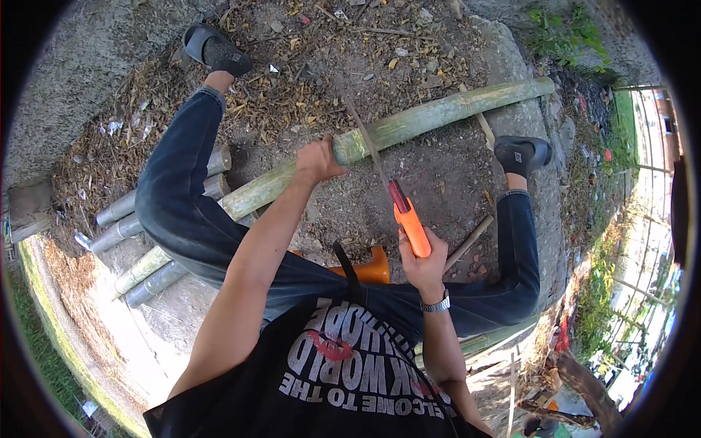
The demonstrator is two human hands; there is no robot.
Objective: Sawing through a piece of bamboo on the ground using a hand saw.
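Observation:
A thick green bamboo pole [438, 113] slants across in front of me, rising toward the far right. My left hand [319, 160] is closed around bamboo at the thick pole's left end, fingers partly hidden. In my right hand [425, 261] is the orange handle of a handsaw [413, 230]. Its long, thin blade crosses the pole just right of my left hand. Whether the teeth have cut in cannot be seen. A pale bamboo length [255, 192] continues left from my left hand, passing under my leg; whether it joins the thick pole is hidden.
Several cut bamboo pieces [157, 283] lie at the left, partly under my bent leg. An orange plastic stool [374, 269] shows beneath me. A thin stick [469, 243] lies by my right leg. Dry leaves [292, 95] litter the ground; a concrete edge [504, 58] runs along the right.

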